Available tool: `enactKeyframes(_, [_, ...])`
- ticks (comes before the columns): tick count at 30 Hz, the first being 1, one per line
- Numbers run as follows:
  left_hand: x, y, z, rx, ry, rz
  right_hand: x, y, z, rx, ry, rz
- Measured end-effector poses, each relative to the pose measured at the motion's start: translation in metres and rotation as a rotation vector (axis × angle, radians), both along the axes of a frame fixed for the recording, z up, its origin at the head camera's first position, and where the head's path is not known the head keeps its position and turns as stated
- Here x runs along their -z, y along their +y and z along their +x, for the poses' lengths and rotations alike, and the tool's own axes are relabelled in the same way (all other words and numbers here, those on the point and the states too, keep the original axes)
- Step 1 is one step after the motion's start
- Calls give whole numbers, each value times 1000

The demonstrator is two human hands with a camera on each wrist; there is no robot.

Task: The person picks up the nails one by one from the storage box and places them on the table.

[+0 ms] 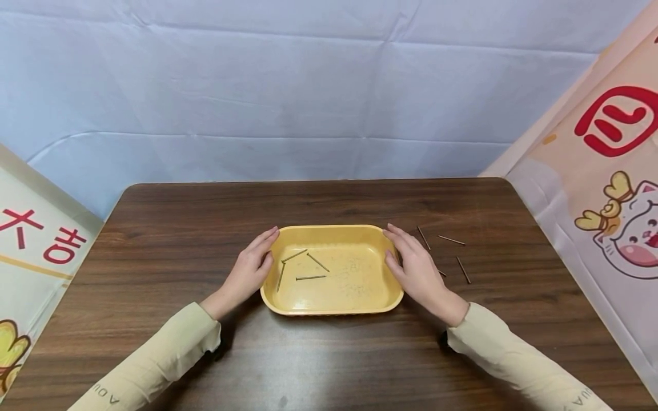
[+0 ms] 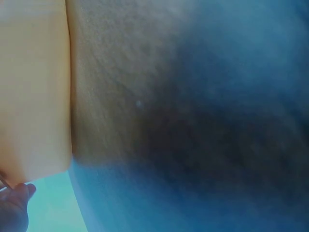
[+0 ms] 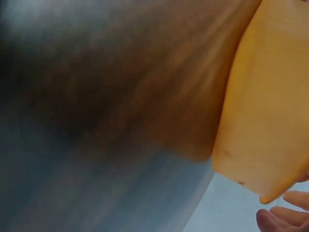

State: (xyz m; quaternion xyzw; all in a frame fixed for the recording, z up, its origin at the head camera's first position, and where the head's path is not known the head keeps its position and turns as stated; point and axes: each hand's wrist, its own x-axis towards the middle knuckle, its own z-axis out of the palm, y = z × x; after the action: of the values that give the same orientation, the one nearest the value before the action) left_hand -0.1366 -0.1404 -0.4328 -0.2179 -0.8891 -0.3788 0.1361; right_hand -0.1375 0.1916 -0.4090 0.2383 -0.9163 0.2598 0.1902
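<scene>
A shallow yellow plastic tray (image 1: 334, 299) stands on the table between my two hands. Several nails (image 1: 311, 278) lie scattered in its left half. My left hand (image 1: 244, 279) rests along the tray's left side, fingers mostly straight and thumb at the rim. Against the right side lies my right hand (image 1: 424, 279), its fingers extended in the same way. In the left wrist view the tray wall (image 2: 34, 87) fills the left edge, with fingertips below it. The right wrist view has the tray wall (image 3: 265, 106) at right and fingertips (image 3: 280, 218) under its corner.
On the dark wood table (image 1: 329, 354), several more nails (image 1: 464, 269) lie right of the tray, one partly hidden behind my right hand. A pale cloth backdrop (image 1: 308, 103) hangs behind the table. Printed banners (image 1: 617, 217) flank both sides.
</scene>
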Motion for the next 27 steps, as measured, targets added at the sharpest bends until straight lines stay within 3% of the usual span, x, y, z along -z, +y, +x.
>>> enactKeyframes(10, [-1, -1, 1, -3, -3, -33, 9, -4, 1, 6, 9, -44])
enactKeyframes(27, [-20, -4, -7, 44, -24, -109, 9, -4, 1, 14, 4, -53])
